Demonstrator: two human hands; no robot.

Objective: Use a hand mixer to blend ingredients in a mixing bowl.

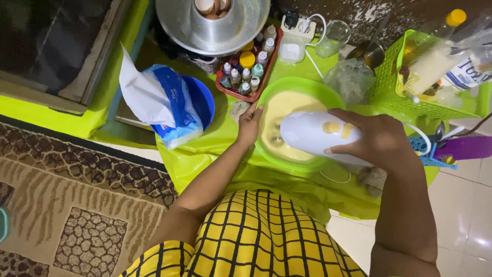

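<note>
Right hand (376,138) is clenched around a white electric hand mixer (318,134) with yellow buttons, grip on the handle from above, thumb along the near side; the mixer body lies roughly level over the green mixing bowl (302,87), its beaters angled down into the pale yellow batter (287,105) just left of the grip. Beaters mostly hidden under the mixer body, only dark spots in the batter show. Left hand (249,125) is closed on the bowl's left rim, thumb over the edge, probably to keep the bowl steady against the mixer's pull. Bowl sits on a lime-green plastic sheet (205,154) spread over the floor, likely there to catch splatter. The mixer's white cord (315,64) runs away from the grip, past the bowl's far side toward a white power strip (297,25). Far-left of the grip: red tray of small colouring bottles (248,69), beyond it an aluminium tube pan (212,23) holding eggshells. Further left, a blue bowl (202,100) with a blue-and-white bag (164,105) standing open in it. Beyond the grip to the right: a green plastic basket (410,95) with bottles and packets, a clear measuring cup (333,36), a crumpled clear plastic bag (351,79). Patterned rug (77,205) lies well to the left.
</note>
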